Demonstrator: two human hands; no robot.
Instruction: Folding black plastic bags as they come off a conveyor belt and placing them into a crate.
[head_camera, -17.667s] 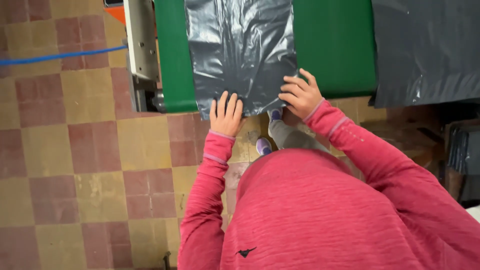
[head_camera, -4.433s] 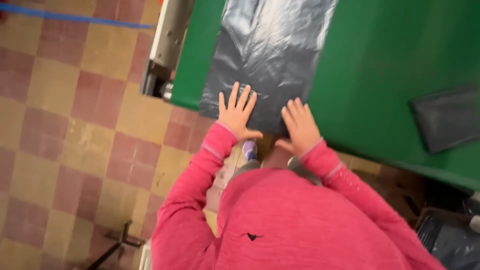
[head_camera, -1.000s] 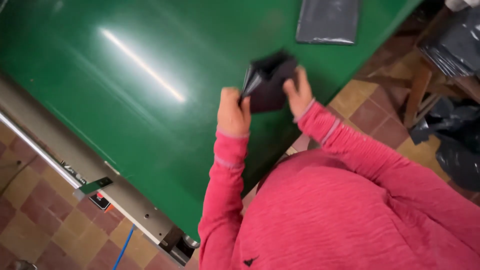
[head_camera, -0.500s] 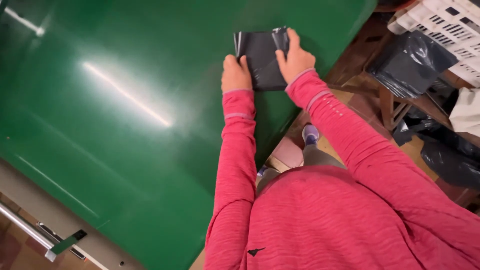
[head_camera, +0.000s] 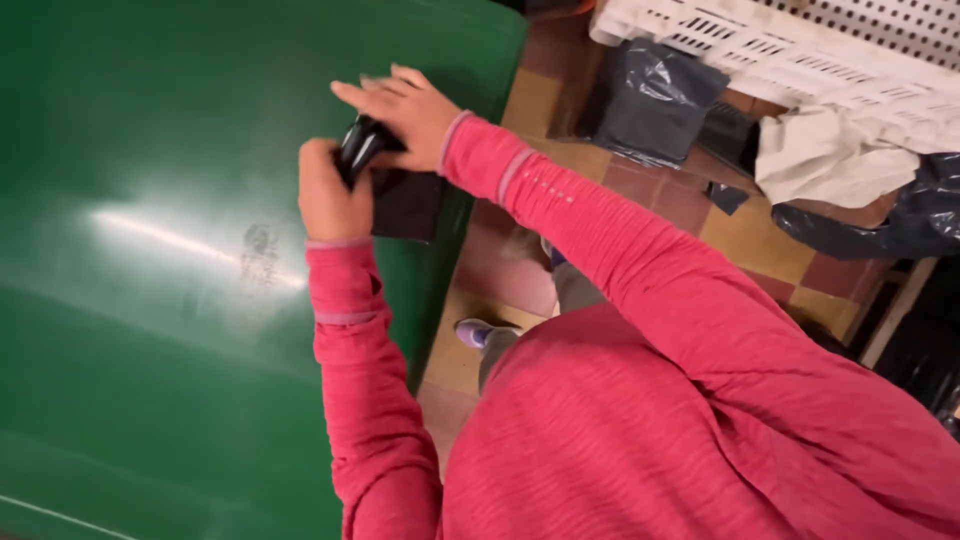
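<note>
A folded dark grey plastic bag (head_camera: 405, 200) lies at the right edge of the green table (head_camera: 150, 250). My left hand (head_camera: 325, 190) grips its rolled-up end from the left. My right hand (head_camera: 405, 105) rests on top of the roll, fingers stretched out to the left and pressing on it. The lower, flat part of the bag sits on the table just below both hands. Both arms wear pink long sleeves.
Right of the table, on the tiled floor (head_camera: 760, 230), stand a dark bag bundle (head_camera: 650, 100), a white perforated crate (head_camera: 800, 50), a pale cloth (head_camera: 830, 155) and more dark bags (head_camera: 900, 215). My shoe (head_camera: 475, 332) is beside the table edge.
The bag went from spread flat on the table to a small folded packet. Over the last second both hands rolled it tighter at the table's edge, and the view swung right.
</note>
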